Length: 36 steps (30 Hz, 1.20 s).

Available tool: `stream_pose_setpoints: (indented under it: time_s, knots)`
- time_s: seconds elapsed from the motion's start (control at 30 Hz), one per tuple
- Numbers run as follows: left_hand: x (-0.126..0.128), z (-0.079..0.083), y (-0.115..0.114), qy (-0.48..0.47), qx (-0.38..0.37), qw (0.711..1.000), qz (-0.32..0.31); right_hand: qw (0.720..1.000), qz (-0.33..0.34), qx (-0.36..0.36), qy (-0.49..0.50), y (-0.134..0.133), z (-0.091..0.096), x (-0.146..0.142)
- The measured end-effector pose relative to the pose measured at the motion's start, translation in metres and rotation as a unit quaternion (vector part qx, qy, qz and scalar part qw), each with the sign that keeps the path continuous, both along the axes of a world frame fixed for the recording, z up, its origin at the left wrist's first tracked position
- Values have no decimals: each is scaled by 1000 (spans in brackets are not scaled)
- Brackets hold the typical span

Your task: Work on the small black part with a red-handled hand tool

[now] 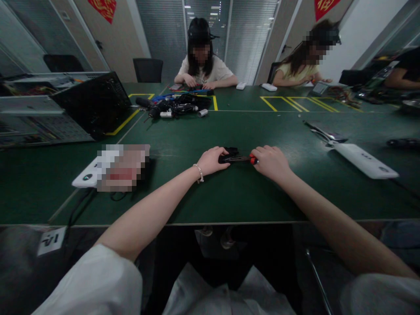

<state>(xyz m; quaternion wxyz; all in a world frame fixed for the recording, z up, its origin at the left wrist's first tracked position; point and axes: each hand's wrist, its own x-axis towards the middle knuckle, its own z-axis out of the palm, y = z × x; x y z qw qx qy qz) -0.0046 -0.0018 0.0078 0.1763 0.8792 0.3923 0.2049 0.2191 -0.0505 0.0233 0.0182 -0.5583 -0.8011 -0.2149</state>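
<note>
Over the green table, my left hand (211, 162) is closed around a small black part (232, 152), with the thumb and fingers pressing on it; its exact kind is too dark to make out. My right hand (271, 162) is wrapped round the red and black handle of a screwdriver (253, 159). Its thin shaft points left and meets the black part, though the tip itself is hard to see. Both hands lie low, close to the tabletop.
A black-sided computer case (95, 105) lies at the left. White devices with cables lie at left (83, 175) and right (367, 159). A heap of black cables and parts (173, 105) sits further back. Across the table (243, 201), other people work with their hands.
</note>
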Motion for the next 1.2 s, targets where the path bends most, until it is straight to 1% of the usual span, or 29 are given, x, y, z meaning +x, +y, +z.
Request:
stream_pose_setpoints:
  time_s: [0.17, 0.37, 0.77, 1.2]
  knots:
    - [0, -1, 0, -3, 5, 1000, 3, 1000, 0, -7, 10, 1, -1, 1]
    - [1, 0, -1, -7, -3, 1000, 5, 999, -17, -42, 28, 5, -2, 4]
    - [1, 2, -1, -5, -10, 1000, 6, 998, -15, -33, 44, 4, -4, 3]
    - [1, -2, 1, -3, 11, 1000, 3, 999, -26, -30, 31, 5, -4, 3]
